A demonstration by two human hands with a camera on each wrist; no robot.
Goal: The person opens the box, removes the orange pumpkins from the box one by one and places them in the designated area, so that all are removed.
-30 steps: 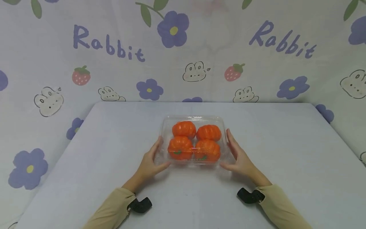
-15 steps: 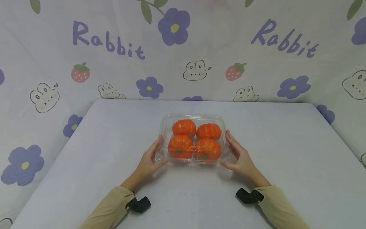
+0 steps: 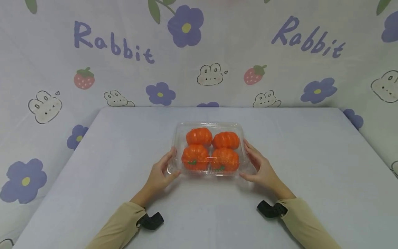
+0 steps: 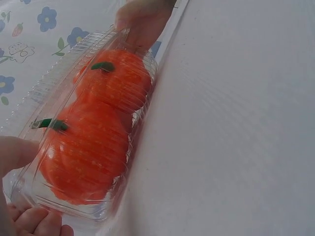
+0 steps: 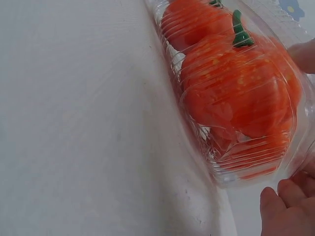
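A clear plastic clamshell box (image 3: pixel 208 124) sits on the white table, its lid closed. Inside are several orange toy pumpkins (image 3: pixel 195 157), two of them showing green stems. My left hand (image 3: pixel 158 176) grips the box's left end, thumb at the near corner and fingers along the side. In the left wrist view its thumb (image 4: pixel 19 153) lies against the lid, with curled fingers (image 4: pixel 37 221) low at the corner. My right hand (image 3: pixel 263 173) holds the right end the same way. In the right wrist view its curled fingers (image 5: pixel 285 199) are at the box's lower corner.
The table (image 3: pixel 202 214) is covered in white and ends at a patterned cloth backdrop (image 3: pixel 233 45) with flowers, rabbits and strawberries. Black wrist cameras (image 3: pixel 151 221) stick out from both beige sleeves (image 3: pixel 119 223).
The head view has tilted slightly, so the scene sits a little higher. Both hands stay at the ends of the box, and the left thumb has slid slightly outward from its front edge.
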